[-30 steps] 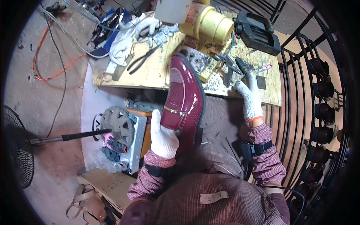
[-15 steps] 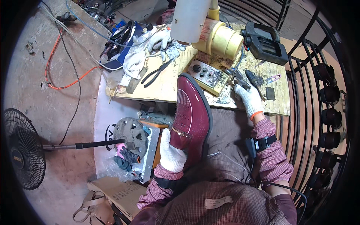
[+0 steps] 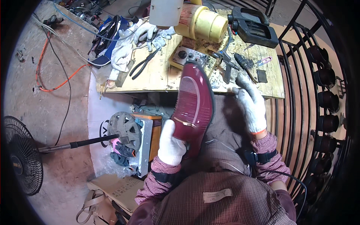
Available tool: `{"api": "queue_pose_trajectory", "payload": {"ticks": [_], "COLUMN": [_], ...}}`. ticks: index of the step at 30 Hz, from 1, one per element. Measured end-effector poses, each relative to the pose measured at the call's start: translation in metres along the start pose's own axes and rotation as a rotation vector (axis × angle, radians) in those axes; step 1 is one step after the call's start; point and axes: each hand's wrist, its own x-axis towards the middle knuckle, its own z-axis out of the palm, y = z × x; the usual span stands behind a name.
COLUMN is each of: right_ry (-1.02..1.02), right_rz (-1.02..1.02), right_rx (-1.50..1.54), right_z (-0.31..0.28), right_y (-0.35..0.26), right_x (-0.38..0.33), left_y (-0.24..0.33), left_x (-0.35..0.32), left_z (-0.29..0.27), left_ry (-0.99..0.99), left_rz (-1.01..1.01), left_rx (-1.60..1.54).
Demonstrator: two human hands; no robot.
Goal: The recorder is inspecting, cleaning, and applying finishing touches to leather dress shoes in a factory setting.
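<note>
A glossy burgundy leather shoe with a perforated upper, a gold-coloured trim and a dark sole is tilted toe-up before the bench. My left hand, in a white glove, is closed round its heel end. My right hand, gloved in white with dark-stained fingertips, is apart from the shoe, near the bench's front edge. Its fingers are spread, and I see nothing in them. Just beyond it lie a dark metal-and-black tool, its kind unclear, and a black-wrapped tool.
On the wooden bench are pliers, a control box, a yellow cylindrical machine, a black plastic container and loose gloves. A fan stands left. Dark shoes sit on a metal rack at right.
My right hand has let go of the dark tool on the bench and drawn back toward me. The shoe has turned slightly in my left hand. The whole view has shifted.
</note>
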Motion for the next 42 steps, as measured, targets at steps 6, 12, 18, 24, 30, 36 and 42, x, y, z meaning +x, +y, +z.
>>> {"api": "queue_pose_trajectory", "payload": {"ticks": [6, 12, 18, 24, 30, 36, 42], "right_ry": [-0.236, -0.266, -0.300, 0.051, -0.012, -0.044, -0.038], "right_rz": [0.139, 0.251, 0.256, 0.066, 0.014, 0.190, 0.086], "right_rx": [0.450, 0.478, 0.392, 0.287, -0.200, -0.035, -0.140], "right_z": [-0.004, -0.009, -0.004, 0.000, -0.008, 0.018, 0.003], "right_y": [-0.019, -0.025, -0.023, 0.001, 0.030, 0.047, 0.000], "right_x": [-0.021, -0.034, -0.033, 0.004, 0.061, 0.100, 0.074], "left_y": [0.010, 0.019, 0.016, 0.018, 0.037, 0.041, 0.031], "left_x": [-0.010, -0.012, -0.010, 0.005, 0.014, 0.005, -0.003], "left_z": [0.022, 0.027, 0.021, 0.011, -0.003, -0.005, -0.001], "left_ry": [-0.115, -0.183, -0.011, 0.148, 0.128, 0.023, -0.292], "left_rz": [0.226, 0.452, 0.203, 0.187, 0.421, 0.442, 0.329], "left_rx": [1.062, 1.178, 0.813, 0.741, 0.897, 1.070, 1.243]}}
